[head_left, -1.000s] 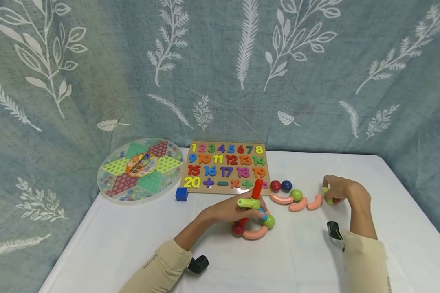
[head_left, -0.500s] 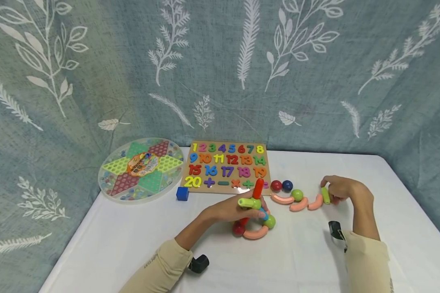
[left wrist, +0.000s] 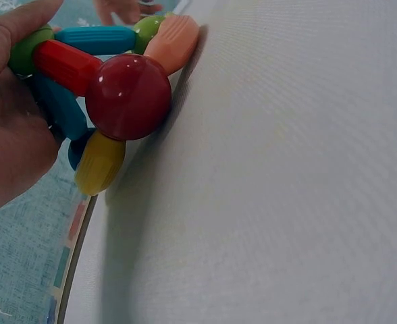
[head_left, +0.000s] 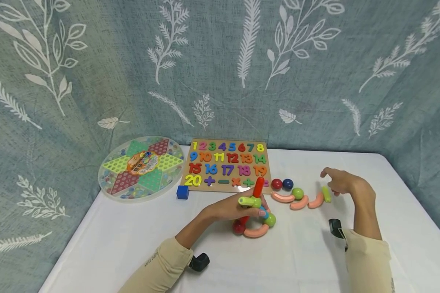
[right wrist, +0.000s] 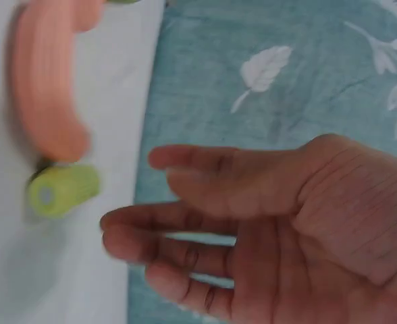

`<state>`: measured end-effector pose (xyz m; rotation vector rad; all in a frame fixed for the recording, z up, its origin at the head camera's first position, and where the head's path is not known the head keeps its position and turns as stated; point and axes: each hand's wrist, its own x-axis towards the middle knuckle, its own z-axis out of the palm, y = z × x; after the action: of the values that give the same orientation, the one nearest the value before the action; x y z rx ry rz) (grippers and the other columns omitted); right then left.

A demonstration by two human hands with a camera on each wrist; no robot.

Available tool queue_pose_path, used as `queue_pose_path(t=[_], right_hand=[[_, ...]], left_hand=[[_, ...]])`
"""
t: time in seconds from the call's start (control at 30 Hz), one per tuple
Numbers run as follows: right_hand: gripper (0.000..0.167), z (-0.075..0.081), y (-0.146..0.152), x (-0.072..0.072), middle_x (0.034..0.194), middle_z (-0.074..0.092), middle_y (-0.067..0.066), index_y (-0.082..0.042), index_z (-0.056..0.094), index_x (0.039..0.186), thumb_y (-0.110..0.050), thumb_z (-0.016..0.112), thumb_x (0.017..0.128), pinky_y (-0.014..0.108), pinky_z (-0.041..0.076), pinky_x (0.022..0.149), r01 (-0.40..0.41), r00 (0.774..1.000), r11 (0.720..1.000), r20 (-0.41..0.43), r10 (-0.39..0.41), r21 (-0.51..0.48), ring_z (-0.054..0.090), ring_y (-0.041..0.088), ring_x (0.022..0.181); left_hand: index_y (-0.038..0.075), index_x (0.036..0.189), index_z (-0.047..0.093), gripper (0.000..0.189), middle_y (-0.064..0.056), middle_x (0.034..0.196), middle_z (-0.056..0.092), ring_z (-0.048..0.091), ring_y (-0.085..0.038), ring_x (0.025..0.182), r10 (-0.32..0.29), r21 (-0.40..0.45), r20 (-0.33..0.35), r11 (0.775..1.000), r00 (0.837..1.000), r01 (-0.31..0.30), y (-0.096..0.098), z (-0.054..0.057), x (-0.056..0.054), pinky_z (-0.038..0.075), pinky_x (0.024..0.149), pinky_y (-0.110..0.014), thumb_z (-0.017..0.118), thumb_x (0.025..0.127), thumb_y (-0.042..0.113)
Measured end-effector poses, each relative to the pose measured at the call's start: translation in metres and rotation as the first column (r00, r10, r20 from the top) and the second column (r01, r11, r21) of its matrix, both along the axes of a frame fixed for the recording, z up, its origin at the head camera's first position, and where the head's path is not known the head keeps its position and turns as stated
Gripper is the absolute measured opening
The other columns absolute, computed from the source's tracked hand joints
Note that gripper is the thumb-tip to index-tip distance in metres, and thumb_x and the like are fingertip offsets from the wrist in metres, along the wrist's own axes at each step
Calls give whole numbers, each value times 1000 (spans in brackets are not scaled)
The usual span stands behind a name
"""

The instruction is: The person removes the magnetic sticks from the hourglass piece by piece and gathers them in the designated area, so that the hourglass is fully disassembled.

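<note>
My left hand (head_left: 229, 210) grips a built toy frame of coloured rods and balls. In the left wrist view a dark red ball (left wrist: 129, 97) joins a red rod (left wrist: 65, 66), a yellow rod (left wrist: 101, 165) and a curved pink rod (left wrist: 173, 44). A red rod (head_left: 258, 187) and a lime rod (head_left: 247, 201) stick up past the hand. My right hand (head_left: 346, 183) hovers with nothing in it, fingers loosely extended. Just left of its fingers a short lime rod (head_left: 326, 194) lies on the table, beside a curved pink rod (right wrist: 46, 81).
Loose red (head_left: 276, 184), navy (head_left: 287, 184) and green balls (head_left: 298, 193) lie between the hands with several curved pink rods. Behind stand a number board (head_left: 225, 165) and a round star-patterned game board (head_left: 141, 169). A blue cube (head_left: 182, 192) sits by the number board.
My right hand has let go of the lime rod, leaving it beside the pink rod, and lifted slightly away. The left hand keeps its grip and has barely moved.
</note>
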<state>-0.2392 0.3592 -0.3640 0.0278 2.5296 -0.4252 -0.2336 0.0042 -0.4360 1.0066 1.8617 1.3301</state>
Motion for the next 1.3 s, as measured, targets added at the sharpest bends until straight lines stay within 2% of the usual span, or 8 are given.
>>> queue_pose_path(t=[0.13, 0.27, 0.5, 0.67, 0.77, 1.03, 1.17, 1.3], right_hand=[[42, 9, -11, 1, 105, 70, 23, 6, 47, 142, -10, 55, 105, 52, 56, 85, -155, 976, 985, -165, 141, -75, 69, 31, 94], [33, 16, -38, 5, 113, 71, 19, 1, 58, 135, -13, 58, 105, 42, 58, 82, -311, 915, 929, -327, 237, -199, 70, 27, 98], [28, 15, -93, 5, 116, 75, 5, -12, 67, 131, -25, 61, 107, 30, 58, 88, -547, 829, 729, -386, 404, -411, 70, 17, 102], [19, 3, -114, -1, 97, 73, 4, -13, 69, 121, -23, 64, 105, 29, 58, 80, -549, 835, 633, -335, 436, -545, 65, 16, 79], [17, -5, -119, -4, 96, 71, 1, -12, 71, 117, -23, 66, 104, 29, 58, 82, -496, 867, 632, -294, 404, -595, 61, 13, 73], [25, -18, -131, -5, 113, 76, 10, -5, 71, 121, -21, 69, 102, 31, 59, 86, -421, 904, 606, -252, 346, -675, 66, 15, 89], [22, -16, -132, -2, 104, 76, 7, -8, 73, 116, -23, 72, 100, 28, 55, 75, -417, 909, 656, -268, 320, -629, 61, 15, 78], [16, -11, -134, -1, 99, 76, 5, -12, 74, 111, -22, 72, 100, 25, 55, 73, -446, 893, 687, -336, 300, -573, 65, 17, 77]], left_hand=[[7, 127, 57, 28, -8, 119, 69, 63, -2, 106, 0, -1, -3, 1000, 1000, 0, 1, 1, 1, 50, 103, -24, 63, 105, 23], [8, 126, 59, 27, -8, 118, 70, 64, -4, 105, 10, 4, 0, 1000, 1000, -10, 0, 1, 0, 50, 102, -25, 65, 104, 23], [5, 131, 56, 35, -10, 124, 71, 64, -2, 108, -5, 6, -129, 1000, 992, 6, -2, -4, -4, 50, 106, -24, 70, 101, 17], [5, 133, 54, 46, -7, 128, 65, 60, -7, 115, -13, -1, -292, 1000, 956, 13, -4, -8, -8, 48, 109, -27, 77, 96, 17], [5, 142, 47, 57, -6, 132, 62, 57, -9, 123, -32, -25, -336, 999, 941, 25, -7, -14, -9, 45, 114, -30, 77, 95, 20], [14, 161, 25, 79, -11, 154, 44, 43, -19, 147, -21, 17, -307, 999, 951, 28, -10, -29, -10, 35, 127, -41, 69, 101, 38], [14, 157, 30, 74, -7, 149, 46, 45, -14, 140, -7, 19, -328, 1000, 945, 14, -10, -34, -9, 38, 124, -39, 66, 101, 47], [12, 149, 41, 61, -8, 144, 50, 49, -14, 135, 20, 36, -329, 999, 944, -8, -10, -36, -7, 40, 121, -37, 71, 100, 34]])
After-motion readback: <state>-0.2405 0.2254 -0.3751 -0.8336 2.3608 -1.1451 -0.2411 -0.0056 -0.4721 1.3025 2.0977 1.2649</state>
